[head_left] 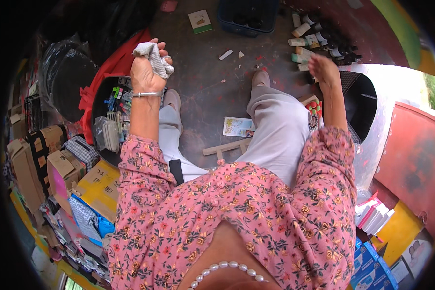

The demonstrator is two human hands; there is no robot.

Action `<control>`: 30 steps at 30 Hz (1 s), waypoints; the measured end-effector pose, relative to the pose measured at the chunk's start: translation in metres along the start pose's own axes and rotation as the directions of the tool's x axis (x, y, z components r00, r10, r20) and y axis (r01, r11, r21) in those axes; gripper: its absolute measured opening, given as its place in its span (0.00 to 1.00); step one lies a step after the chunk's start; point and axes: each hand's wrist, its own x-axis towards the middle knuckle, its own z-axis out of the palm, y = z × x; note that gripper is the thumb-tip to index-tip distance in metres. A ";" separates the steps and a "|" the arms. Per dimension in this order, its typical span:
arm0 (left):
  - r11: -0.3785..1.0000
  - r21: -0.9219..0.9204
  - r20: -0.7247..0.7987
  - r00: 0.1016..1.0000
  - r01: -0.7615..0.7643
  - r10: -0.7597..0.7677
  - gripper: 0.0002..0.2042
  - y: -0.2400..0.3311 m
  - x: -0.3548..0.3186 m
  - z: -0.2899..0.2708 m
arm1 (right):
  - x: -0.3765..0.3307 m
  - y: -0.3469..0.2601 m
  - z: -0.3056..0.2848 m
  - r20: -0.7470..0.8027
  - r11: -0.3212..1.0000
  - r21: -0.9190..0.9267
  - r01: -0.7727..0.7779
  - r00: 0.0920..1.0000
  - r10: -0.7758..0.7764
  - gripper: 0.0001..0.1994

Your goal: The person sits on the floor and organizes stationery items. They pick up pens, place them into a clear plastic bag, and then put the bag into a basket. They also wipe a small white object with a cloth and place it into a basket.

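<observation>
My left hand (146, 75), with a silver bangle at the wrist, is closed round a crumpled greyish-white cloth (155, 59). It is raised over the right edge of a dark round tub (97, 108) holding small items. My right hand (325, 72) reaches forward on the right, its fingers somewhat blurred but stretched out, with nothing visible in them. Just beyond its fingertips lie several bottles and tubes (303, 42) on the floor, some white, some dark, some green-capped. The hand's own edge hides part of that group.
A dark blue crate (249, 30) and a booklet (200, 21) are at the far side. A black basket (362, 104) stands right. Cardboard boxes (99, 186) and red fabric (101, 77) crowd the left. Between my feet lie a printed card (238, 127) and paper scraps (225, 54).
</observation>
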 end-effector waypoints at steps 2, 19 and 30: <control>0.999 -0.029 0.047 0.998 0.044 -0.043 0.10 -0.003 0.006 0.001 | -0.022 0.054 -0.058 -0.183 0.994 -0.065 -0.089 0.980 0.076 0.08; 0.942 -0.028 0.437 0.852 0.334 -0.289 0.28 -0.024 -0.018 -0.045 | -0.177 0.282 -0.135 0.061 0.562 -0.808 -0.175 0.924 0.376 0.14; 0.873 0.084 0.366 0.800 0.481 -0.476 0.19 -0.013 -0.100 -0.045 | -0.189 0.288 -0.074 0.254 0.868 -0.201 -0.453 0.832 0.493 0.18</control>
